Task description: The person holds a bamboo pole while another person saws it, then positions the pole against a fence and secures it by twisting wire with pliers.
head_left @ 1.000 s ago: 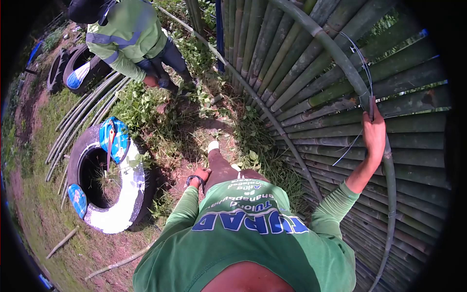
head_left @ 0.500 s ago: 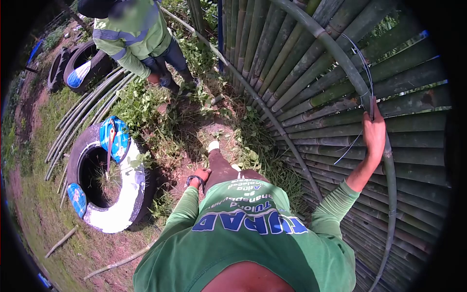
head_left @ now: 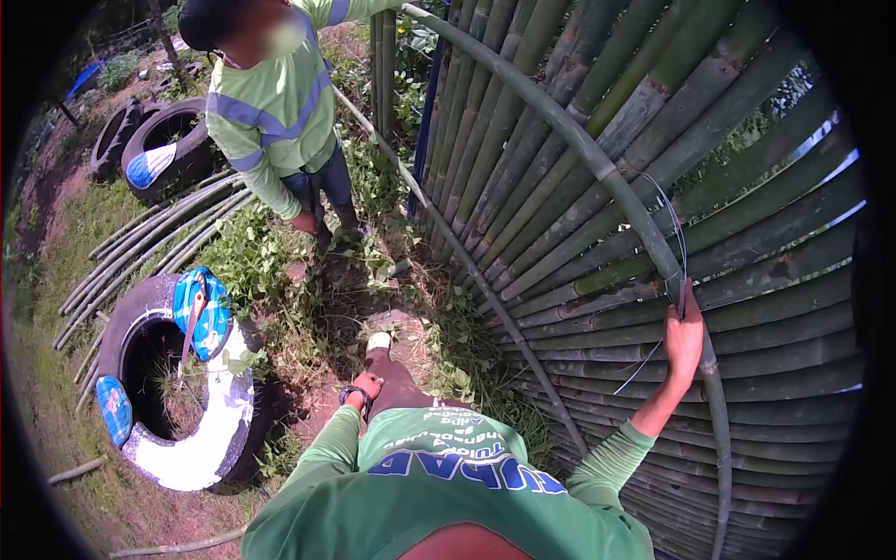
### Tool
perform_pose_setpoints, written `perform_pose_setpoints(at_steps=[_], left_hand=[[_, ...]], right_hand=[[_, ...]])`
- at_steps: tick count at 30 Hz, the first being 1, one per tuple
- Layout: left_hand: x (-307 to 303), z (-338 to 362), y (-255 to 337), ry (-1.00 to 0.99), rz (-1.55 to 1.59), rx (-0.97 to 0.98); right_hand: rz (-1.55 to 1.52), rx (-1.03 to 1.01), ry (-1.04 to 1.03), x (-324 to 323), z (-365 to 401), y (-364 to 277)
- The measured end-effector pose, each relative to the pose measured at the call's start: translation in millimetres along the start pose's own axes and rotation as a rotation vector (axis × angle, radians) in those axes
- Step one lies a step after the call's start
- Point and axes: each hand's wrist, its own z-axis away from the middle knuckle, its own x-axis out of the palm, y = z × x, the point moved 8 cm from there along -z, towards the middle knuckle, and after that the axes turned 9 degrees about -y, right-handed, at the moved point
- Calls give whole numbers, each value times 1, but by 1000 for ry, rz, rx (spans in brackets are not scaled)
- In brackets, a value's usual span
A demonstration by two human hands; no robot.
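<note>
Downward view over the front of a green printed shirt [head_left: 448, 467], outdoors beside a bamboo fence [head_left: 775, 280] of upright green canes filling the right half of the scene.

Raised at arm's length against the fence, the right hand [head_left: 684, 336], fingers closed tight around a thin grey wire [head_left: 679, 245] and pressing on the long bamboo rail [head_left: 597, 159] crossing the canes. Above the fist, the wire arching up in a narrow loop and back to the rail. Below the fist, a loose strand trailing down and left across the canes. Sticking up out of the fist, a short dark end, too small to identify.

Hanging low beside the thigh, the left hand [head_left: 364, 385], curled shut around a small dark looped object [head_left: 353, 397], too small to name. Just beyond it, one foot in a pale shoe [head_left: 378, 342] on bare earth and weeds.

Lower on the fence, a thinner second rail [head_left: 467, 266], slanting toward the ground near the foot.

To the left, a tyre [head_left: 233, 411] set in the ground, painted white with blue patches, grass growing in its hole. Further off, a bundle of long bamboo poles [head_left: 140, 238] lying in the grass, and beyond them two more tyres [head_left: 173, 140].

At the top, another person [head_left: 275, 103] in a green shirt with pale reflective bands, standing close to the fence, one arm lifted toward the far end of the upper rail, well apart from the wearer's hands.
</note>
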Motion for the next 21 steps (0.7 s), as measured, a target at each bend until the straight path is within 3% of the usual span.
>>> perform_pose_setpoints(at_steps=[4,6,8,9,10,13,14,15,17,18,21], left_hand=[[-19,-26,13,-104,-194,-9],[-35,-42,14,-125,-184,7],[-66,-50,26,-85,-129,16],[-66,-78,14,-114,-187,10],[-80,-81,21,-170,-186,-31],[-106,-120,49,-226,-259,131],[-124,-134,72,-154,-249,183],[-134,-141,87,-93,-240,223],[-169,-123,164,-172,-42,401],[-176,-127,202,-157,-56,562],[-245,-28,342,-214,92,860]], right_hand=[[97,109,86,-2,10,-19],[41,269,81,-1,15,-31],[34,209,204,15,11,-5],[-6,225,239,12,16,-26],[30,98,388,18,17,-20],[-125,271,369,59,29,-9],[-110,162,395,75,30,-17],[-104,342,262,84,37,-54],[-230,96,334,123,29,-91],[-259,170,223,145,27,-102],[-491,130,92,193,13,-176]])
